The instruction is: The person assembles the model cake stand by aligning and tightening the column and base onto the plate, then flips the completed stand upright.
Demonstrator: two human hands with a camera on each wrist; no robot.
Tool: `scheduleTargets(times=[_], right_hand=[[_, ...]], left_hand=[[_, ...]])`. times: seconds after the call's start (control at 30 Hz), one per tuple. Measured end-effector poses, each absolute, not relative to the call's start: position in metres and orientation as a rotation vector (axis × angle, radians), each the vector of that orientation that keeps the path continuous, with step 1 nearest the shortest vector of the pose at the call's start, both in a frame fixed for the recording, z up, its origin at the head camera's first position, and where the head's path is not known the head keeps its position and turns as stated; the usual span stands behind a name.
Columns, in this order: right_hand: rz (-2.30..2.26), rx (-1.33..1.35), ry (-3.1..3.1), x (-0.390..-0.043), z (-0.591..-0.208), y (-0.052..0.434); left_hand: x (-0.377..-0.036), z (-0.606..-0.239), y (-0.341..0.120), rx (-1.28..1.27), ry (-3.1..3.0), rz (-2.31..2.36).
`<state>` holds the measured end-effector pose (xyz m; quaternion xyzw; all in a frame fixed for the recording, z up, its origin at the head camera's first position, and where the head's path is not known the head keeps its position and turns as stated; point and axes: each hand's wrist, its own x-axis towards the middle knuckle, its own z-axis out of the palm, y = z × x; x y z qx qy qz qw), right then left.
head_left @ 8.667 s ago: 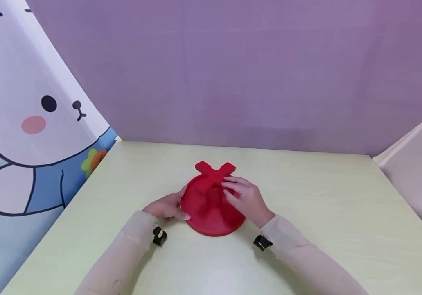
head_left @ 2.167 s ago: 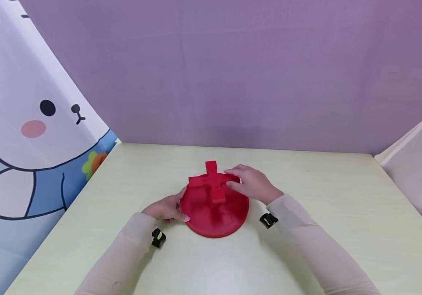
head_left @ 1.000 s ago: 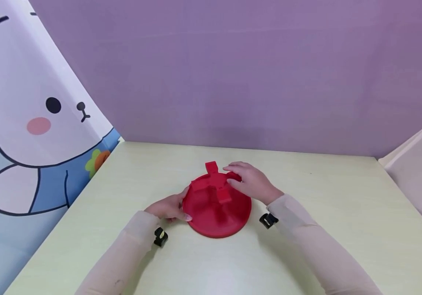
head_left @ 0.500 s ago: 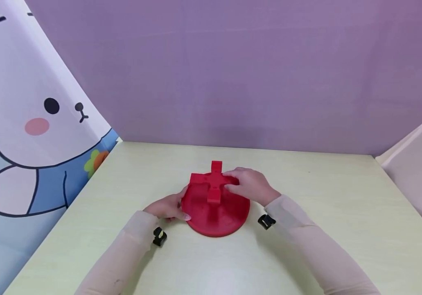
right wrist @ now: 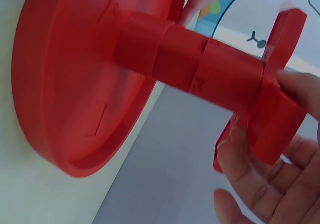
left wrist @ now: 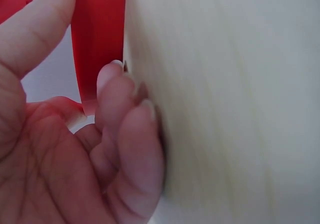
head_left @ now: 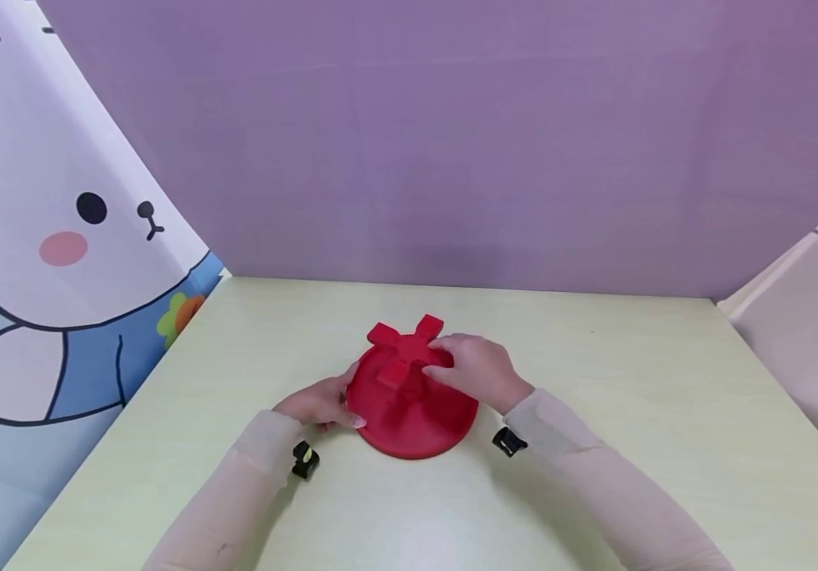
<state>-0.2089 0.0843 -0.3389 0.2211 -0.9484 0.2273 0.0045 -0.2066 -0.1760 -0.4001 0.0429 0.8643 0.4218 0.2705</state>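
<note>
A red round base [head_left: 416, 432] with a raised rim lies flat on the table. From its middle rises a thick ringed red post [right wrist: 175, 59], plainest in the right wrist view. A red cross-shaped handle [head_left: 411, 349] with blocky arms tops the post. My right hand [head_left: 478, 369] grips the handle's right-hand arm between thumb and fingers, hiding part of it. At the base's left edge, my left hand [head_left: 317, 400] holds the rim between thumb and index finger. In the left wrist view its other fingers [left wrist: 137, 144] are curled against the tabletop.
The pale wooden table [head_left: 630, 381] extends on both sides of the base. A purple backdrop [head_left: 409, 159] stands behind it, and a cartoon-printed sheet [head_left: 59, 277] hangs at the left. Each sleeve cuff carries a small black device [head_left: 509, 442].
The cross-shaped handle has turned, its arms now slanting diagonally; the latest turn looks clockwise. My right hand has shifted slightly down and left with it. The base and left hand keep their place.
</note>
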Motion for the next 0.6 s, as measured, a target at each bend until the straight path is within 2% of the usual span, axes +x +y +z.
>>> scheduleTargets(times=[0.3,0.6], right_hand=[[0.712,0.621,-2.923,-0.194,-0.341,0.076],[0.844,0.651,-2.833,-0.198,-0.333,0.083]], left_hand=[[-0.201,-0.398,-0.179,0.103,2.333,1.119],[-0.199,-0.399,-0.181,0.092,2.311,1.124]])
